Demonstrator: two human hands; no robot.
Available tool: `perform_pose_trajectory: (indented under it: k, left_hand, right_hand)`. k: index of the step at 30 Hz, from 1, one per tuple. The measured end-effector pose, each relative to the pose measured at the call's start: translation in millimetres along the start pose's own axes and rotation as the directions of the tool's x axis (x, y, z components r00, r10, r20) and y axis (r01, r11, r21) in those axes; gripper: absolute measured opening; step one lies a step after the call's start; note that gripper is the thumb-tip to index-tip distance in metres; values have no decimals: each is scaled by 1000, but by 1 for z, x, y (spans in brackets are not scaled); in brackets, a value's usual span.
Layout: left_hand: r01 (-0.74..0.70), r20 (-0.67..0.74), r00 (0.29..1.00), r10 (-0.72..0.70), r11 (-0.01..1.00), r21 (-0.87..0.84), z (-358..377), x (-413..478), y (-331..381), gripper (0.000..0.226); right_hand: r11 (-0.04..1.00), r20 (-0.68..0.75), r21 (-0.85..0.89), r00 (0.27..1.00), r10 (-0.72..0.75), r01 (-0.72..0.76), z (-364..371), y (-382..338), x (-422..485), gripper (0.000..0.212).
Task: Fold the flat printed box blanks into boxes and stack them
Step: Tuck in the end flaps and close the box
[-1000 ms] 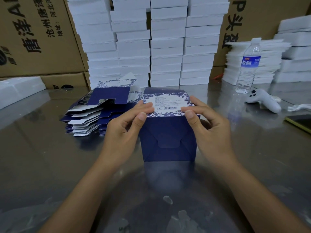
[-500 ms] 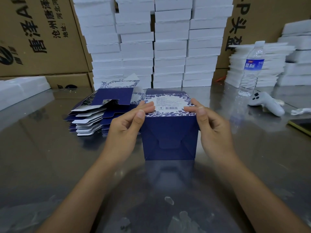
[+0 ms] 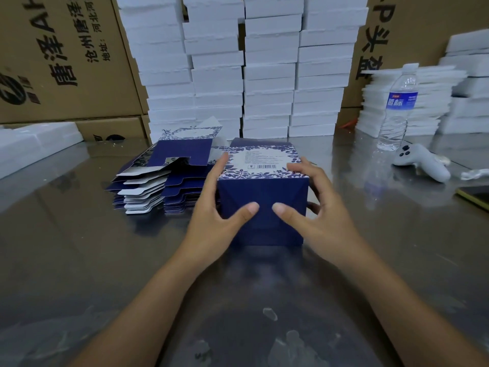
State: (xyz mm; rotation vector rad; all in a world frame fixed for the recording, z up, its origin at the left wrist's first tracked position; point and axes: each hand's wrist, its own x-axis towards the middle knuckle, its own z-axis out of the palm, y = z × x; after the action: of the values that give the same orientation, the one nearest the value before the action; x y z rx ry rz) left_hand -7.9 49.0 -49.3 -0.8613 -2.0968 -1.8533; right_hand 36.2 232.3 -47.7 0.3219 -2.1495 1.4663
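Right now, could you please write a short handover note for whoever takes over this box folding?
Left hand: grips the folded box at its left side, thumb on the near face.
Right hand: grips its right side, thumb likewise.
The box stands on the steel table, with the pile of flat blanks just to its left.
Done: this box looks closed up.
Left: stack it, then fold the remaining blanks.
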Motion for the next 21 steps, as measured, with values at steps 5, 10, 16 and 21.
perform_pose_trajectory:
  k: [5,10,16,21]
  left_hand:
    - [-7,22,1000,6,998,67,3,0,-2,87]
    - [-37,-87,995,51,988,151,7,-2,-2,84]
    - [-78,-211,969,131,968,240,10,-4,3,68]
    - [-101,-246,953,177,951,293,12,-5,5,65]
  right_hand:
    - [998,41,55,999,25,-28,1,5,-1,80]
    - [999,-74,-41,997,-15,12,4,10,-2,77]
    - [972,-160,-204,975,-154,120,8,12,0,70]
    - [962,-184,-238,966,-182,136,8,15,0,68]
